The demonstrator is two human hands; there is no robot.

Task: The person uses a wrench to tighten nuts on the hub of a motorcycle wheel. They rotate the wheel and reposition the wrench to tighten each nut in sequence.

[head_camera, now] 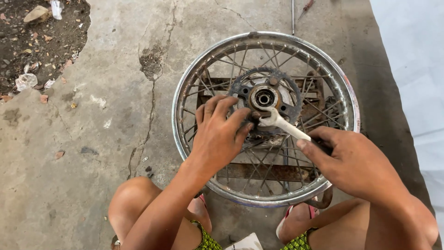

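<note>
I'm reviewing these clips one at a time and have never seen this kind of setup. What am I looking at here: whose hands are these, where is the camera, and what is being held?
There is no machine: the one picture comes from a camera worn on a person's head, looking down at their own two bare hands and knees. A spoked wheel rim with no tyre lies flat on a rusty metal stand on cracked concrete floor. At the wheel's middle is a toothed sprocket around the hub. The right hand holds a silver spanner, its head at the hub. The left hand rests on the sprocket, fingertips beside the spanner head. Dirt and litter lie top left.
</note>
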